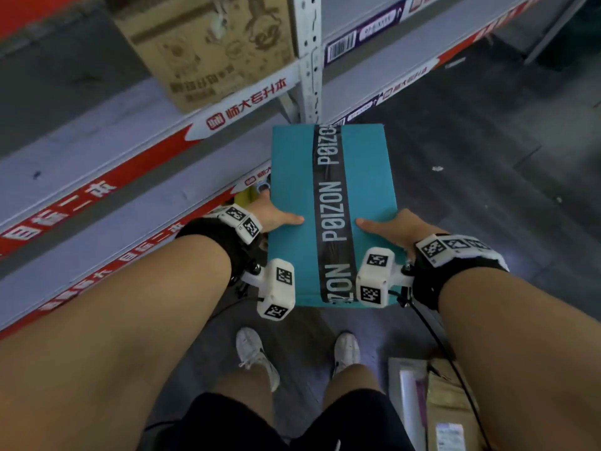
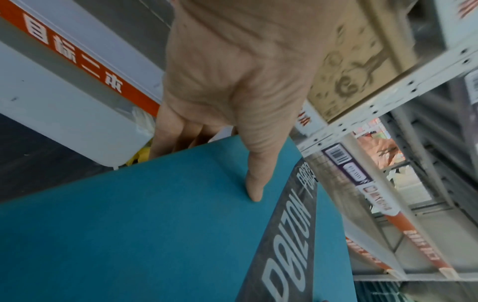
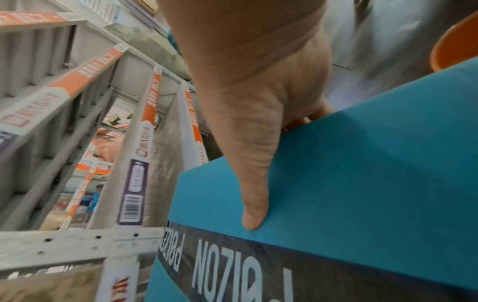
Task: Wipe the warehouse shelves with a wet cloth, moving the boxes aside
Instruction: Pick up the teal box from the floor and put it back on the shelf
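Observation:
A teal box with a black POIZON tape strip down its lid is held in the air in front of the shelves, above the floor. My left hand grips its left side, thumb on the lid and fingers under the edge. My right hand grips the right side the same way, thumb flat on the teal box. The grey metal shelves with red and white label strips run along the left. No cloth shows clearly; something yellow peeks out under the box beside a white tub.
A printed brown carton stands on the upper shelf beside the white perforated upright. Flat parcels lie on the dark floor by my right foot. A white plastic tub sits below the left hand.

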